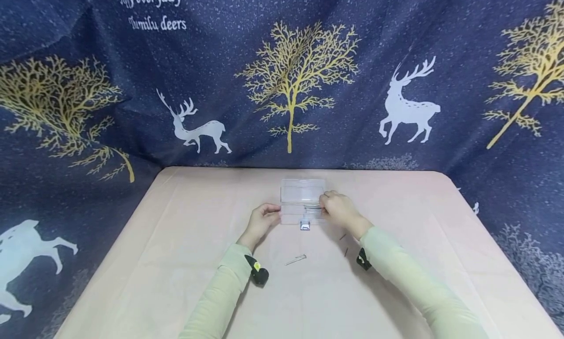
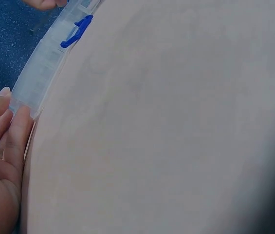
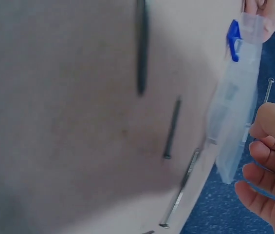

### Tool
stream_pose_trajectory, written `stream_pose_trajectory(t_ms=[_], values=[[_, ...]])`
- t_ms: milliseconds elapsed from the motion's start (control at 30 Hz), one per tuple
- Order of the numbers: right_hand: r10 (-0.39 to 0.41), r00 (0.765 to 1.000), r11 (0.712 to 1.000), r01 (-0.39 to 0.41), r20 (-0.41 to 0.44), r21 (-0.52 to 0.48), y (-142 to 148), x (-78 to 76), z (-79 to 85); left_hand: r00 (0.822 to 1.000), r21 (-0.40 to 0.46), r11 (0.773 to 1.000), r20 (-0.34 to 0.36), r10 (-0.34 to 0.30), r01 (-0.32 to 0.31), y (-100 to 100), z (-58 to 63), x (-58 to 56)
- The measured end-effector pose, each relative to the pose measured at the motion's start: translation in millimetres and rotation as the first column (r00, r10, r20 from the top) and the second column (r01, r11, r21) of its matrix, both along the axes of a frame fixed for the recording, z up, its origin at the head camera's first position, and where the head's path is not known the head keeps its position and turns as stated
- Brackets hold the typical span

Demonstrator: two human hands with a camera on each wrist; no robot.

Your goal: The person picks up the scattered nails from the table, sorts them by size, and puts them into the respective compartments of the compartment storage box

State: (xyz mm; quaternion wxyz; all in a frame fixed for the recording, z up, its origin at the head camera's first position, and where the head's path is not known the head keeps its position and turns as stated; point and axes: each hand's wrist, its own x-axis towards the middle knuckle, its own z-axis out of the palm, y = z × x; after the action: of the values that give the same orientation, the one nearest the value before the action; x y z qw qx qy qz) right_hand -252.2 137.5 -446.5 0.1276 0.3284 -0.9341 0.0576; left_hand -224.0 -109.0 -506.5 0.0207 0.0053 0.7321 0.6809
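A clear plastic box (image 1: 292, 209) sits on the table with its lid (image 1: 303, 188) raised at the back and a blue latch (image 2: 81, 30) on its front. My left hand (image 1: 261, 222) grips the box's left end, thumb and fingers on either side of its corner in the left wrist view. At the right end, my right hand (image 1: 341, 210) pinches a thin silver nail (image 3: 268, 90) between thumb and forefinger; its head pokes out beyond the fingers. Several silver nails (image 1: 313, 209) lie in the right part of the box.
Silver nails (image 1: 295, 259) lie on the pink-covered table (image 1: 198, 231) in front of the box. Nearer my right forearm are dark nails (image 3: 173, 127) and another silver nail (image 3: 178, 190). A dark blue deer-print cloth (image 1: 308, 148) hangs behind the table.
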Motion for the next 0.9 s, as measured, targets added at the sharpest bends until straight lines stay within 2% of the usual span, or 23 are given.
stream_pose_trajectory(t_ms=[267,733,833,900], values=[[-0.034,0.996,0.999,0.034,0.08,-0.001,1.7,-1.1,-8.7,1.0,-0.026,1.0,-0.004,-0.001,0.001,1.3,-1.4,0.3],[0.025,0.998,0.992,-0.018,0.055,-0.123,9.5,-2.4,-16.3,1.0,0.005,1.0,0.0,0.005,-0.005,1.9,0.9,-0.3],[0.03,0.998,0.991,-0.023,0.049,-0.131,10.3,-2.4,-16.8,1.0,0.023,1.0,0.001,-0.008,0.008,1.1,4.7,1.5],[0.027,0.998,0.992,-0.02,0.052,-0.128,10.4,-1.7,-16.3,1.0,0.022,1.0,-0.003,-0.018,0.019,1.2,11.6,5.0]])
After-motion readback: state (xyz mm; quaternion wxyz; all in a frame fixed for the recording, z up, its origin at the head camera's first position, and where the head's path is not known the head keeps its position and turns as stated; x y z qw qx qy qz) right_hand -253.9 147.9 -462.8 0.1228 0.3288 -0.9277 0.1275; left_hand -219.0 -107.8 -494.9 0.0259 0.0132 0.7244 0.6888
